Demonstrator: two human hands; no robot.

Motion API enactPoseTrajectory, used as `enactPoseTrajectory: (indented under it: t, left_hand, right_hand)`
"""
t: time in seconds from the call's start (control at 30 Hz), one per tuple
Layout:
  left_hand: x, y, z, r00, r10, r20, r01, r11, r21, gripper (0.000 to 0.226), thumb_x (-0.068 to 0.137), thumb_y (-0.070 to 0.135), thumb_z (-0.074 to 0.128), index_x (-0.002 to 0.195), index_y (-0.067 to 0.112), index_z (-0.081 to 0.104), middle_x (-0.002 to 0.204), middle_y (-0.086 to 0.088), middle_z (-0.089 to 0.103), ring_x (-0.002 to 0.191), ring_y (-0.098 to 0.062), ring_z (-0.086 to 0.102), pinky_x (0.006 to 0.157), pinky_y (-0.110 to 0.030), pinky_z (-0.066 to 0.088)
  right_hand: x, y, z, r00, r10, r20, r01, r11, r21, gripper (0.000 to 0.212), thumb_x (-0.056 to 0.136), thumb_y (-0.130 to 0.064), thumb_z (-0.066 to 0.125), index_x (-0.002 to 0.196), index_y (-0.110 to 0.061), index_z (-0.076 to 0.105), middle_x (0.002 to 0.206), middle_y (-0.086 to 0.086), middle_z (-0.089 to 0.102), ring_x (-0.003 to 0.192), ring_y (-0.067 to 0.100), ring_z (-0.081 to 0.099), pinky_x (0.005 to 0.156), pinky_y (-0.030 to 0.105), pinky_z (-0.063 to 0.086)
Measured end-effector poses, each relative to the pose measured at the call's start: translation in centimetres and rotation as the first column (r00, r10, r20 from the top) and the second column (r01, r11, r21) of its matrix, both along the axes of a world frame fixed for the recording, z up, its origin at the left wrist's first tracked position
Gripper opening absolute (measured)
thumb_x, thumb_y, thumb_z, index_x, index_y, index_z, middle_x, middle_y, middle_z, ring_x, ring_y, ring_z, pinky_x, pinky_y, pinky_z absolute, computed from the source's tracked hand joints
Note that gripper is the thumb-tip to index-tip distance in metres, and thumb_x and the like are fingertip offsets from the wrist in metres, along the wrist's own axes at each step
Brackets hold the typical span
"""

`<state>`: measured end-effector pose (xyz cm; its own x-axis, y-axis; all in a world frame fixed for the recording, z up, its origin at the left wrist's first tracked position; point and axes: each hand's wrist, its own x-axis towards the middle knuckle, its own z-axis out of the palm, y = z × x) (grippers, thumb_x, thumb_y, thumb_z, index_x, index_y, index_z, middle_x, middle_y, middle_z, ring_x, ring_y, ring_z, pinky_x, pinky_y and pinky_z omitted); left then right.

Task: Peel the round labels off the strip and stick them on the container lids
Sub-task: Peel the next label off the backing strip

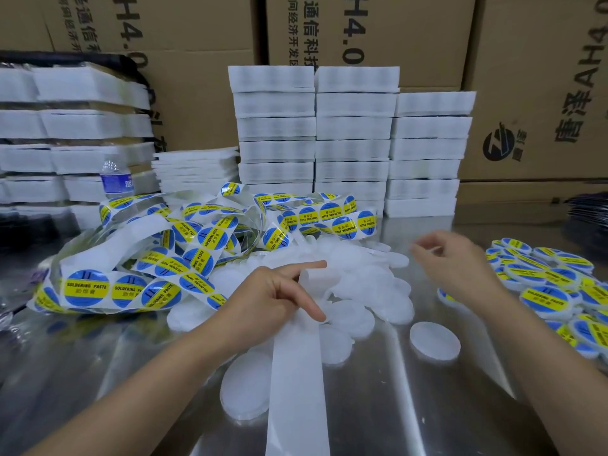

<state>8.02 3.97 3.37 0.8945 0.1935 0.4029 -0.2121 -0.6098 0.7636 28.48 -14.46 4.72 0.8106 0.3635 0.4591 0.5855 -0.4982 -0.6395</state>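
Note:
A long strip of round blue-and-yellow "SOLDERING PASTE" labels (131, 291) lies tangled across the left and middle of the steel table. My left hand (283, 297) pinches the bare white backing strip (297, 373), which runs down toward me. Plain translucent white lids (368, 291) are heaped just beyond my left hand, and one lid (434, 339) lies apart. My right hand (457, 264) hovers blurred above the lids with loosely curled fingers; whether it holds a label is unclear. Labelled lids (552, 291) are piled at the right.
Stacks of white foam trays (352, 143) stand behind the labels, with more trays (65, 126) at the left. A water bottle (115, 179) stands at back left. Cardboard boxes (543, 93) form the back wall. The steel table (427, 406) shows bare near me.

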Motion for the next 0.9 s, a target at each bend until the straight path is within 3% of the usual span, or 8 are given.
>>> enactPoseTrajectory:
  t: [0.07, 0.17, 0.37, 0.5, 0.6, 0.67, 0.77, 0.9]
  left_hand:
    - [0.1, 0.0, -0.1, 1.000, 0.002, 0.001, -0.002, 1.000, 0.008, 0.075, 0.071, -0.025, 0.037, 0.058, 0.039, 0.074, 0.124, 0.031, 0.053, 0.117, 0.009, 0.051, 0.080, -0.012, 0.045]
    - [0.1, 0.1, -0.1, 1.000, 0.004, 0.007, -0.004, 1.000, 0.016, 0.075, 0.071, -0.025, 0.039, 0.057, 0.040, 0.074, 0.123, 0.034, 0.053, 0.116, 0.011, 0.050, 0.082, -0.008, 0.040]
    - [0.1, -0.2, -0.4, 0.996, -0.088, 0.003, 0.088, 0.994, 0.062, 0.060, 0.077, -0.023, 0.048, 0.070, 0.029, 0.076, 0.130, 0.016, 0.056, 0.122, 0.007, 0.048, 0.096, -0.016, 0.042]
    - [-0.3, -0.7, 0.1, 0.989, -0.125, 0.081, 0.127, 0.992, -0.012, 0.043, 0.075, -0.008, 0.065, 0.068, 0.032, 0.077, 0.139, 0.011, 0.049, 0.123, 0.004, 0.049, 0.096, -0.018, 0.044]
    - [-0.5, -1.0, 0.6, 0.973, -0.035, 0.229, 0.035, 0.999, 0.005, 0.030, 0.072, 0.003, 0.063, 0.066, 0.030, 0.076, 0.137, 0.013, 0.050, 0.123, -0.003, 0.050, 0.098, -0.021, 0.042]
    - [-0.5, -1.1, 0.8, 0.945, 0.064, 0.320, -0.066, 0.998, -0.004, 0.025, 0.070, 0.002, 0.060, 0.064, 0.023, 0.074, 0.118, 0.012, 0.060, 0.104, -0.002, 0.055, 0.087, -0.020, 0.043]
    - [-0.9, -1.3, 1.3, 0.926, 0.090, 0.366, -0.035, 0.987, -0.156, 0.025, 0.068, 0.000, 0.053, 0.062, 0.017, 0.071, 0.070, 0.007, 0.066, 0.060, -0.007, 0.053, 0.056, -0.016, 0.040]
    - [-1.5, -1.4, 1.5, 0.991, -0.043, 0.125, 0.063, 0.984, -0.165, 0.019, 0.072, 0.019, 0.056, 0.063, 0.018, 0.073, 0.049, -0.004, 0.064, 0.031, -0.011, 0.038, 0.036, -0.016, 0.032]
  right_hand:
    - [-3.0, 1.1, 0.5, 0.916, 0.346, -0.203, -0.322, 0.936, 0.143, 0.025, 0.086, -0.040, 0.060, 0.072, -0.022, 0.071, 0.075, -0.010, 0.070, 0.070, 0.005, 0.060, 0.060, 0.013, 0.044]
    - [-6.2, 2.6, 0.1, 0.756, 0.538, -0.372, -0.530, 0.837, 0.134, 0.040, 0.084, -0.053, 0.053, 0.068, -0.024, 0.074, 0.076, -0.009, 0.073, 0.064, 0.000, 0.061, 0.058, 0.008, 0.043]
    - [-8.1, 3.9, -1.6, 0.688, 0.546, -0.478, -0.521, 0.830, 0.198, 0.050, 0.067, -0.067, 0.058, 0.069, -0.019, 0.073, 0.063, -0.007, 0.064, 0.058, 0.006, 0.053, 0.056, 0.019, 0.041]
    - [-8.2, 3.5, -1.1, 0.583, 0.654, -0.481, -0.520, 0.756, 0.397, 0.027, 0.079, -0.039, 0.064, 0.076, -0.013, 0.074, 0.077, 0.003, 0.069, 0.074, 0.019, 0.059, 0.070, 0.032, 0.043]
    - [-8.3, 3.2, -0.6, 0.577, 0.668, -0.469, -0.480, 0.743, 0.467, 0.017, 0.080, -0.026, 0.065, 0.075, -0.012, 0.073, 0.086, 0.011, 0.071, 0.085, 0.026, 0.062, 0.079, 0.036, 0.042]
    - [-8.3, 3.1, -0.4, 0.563, 0.690, -0.455, -0.457, 0.718, 0.524, 0.020, 0.081, -0.020, 0.064, 0.061, -0.018, 0.068, 0.075, 0.003, 0.064, 0.081, 0.020, 0.056, 0.076, 0.034, 0.036]
    - [-8.4, 2.9, -0.1, 0.514, 0.721, -0.464, -0.427, 0.685, 0.590, 0.015, 0.072, -0.020, 0.067, 0.059, -0.018, 0.061, 0.073, 0.004, 0.054, 0.079, 0.022, 0.049, 0.075, 0.034, 0.032]
    - [-8.2, 2.8, -0.1, 0.479, 0.717, -0.506, -0.382, 0.689, 0.615, 0.042, 0.056, -0.030, 0.069, 0.085, -0.005, 0.054, 0.087, 0.010, 0.039, 0.081, 0.026, 0.037, 0.067, 0.034, 0.025]
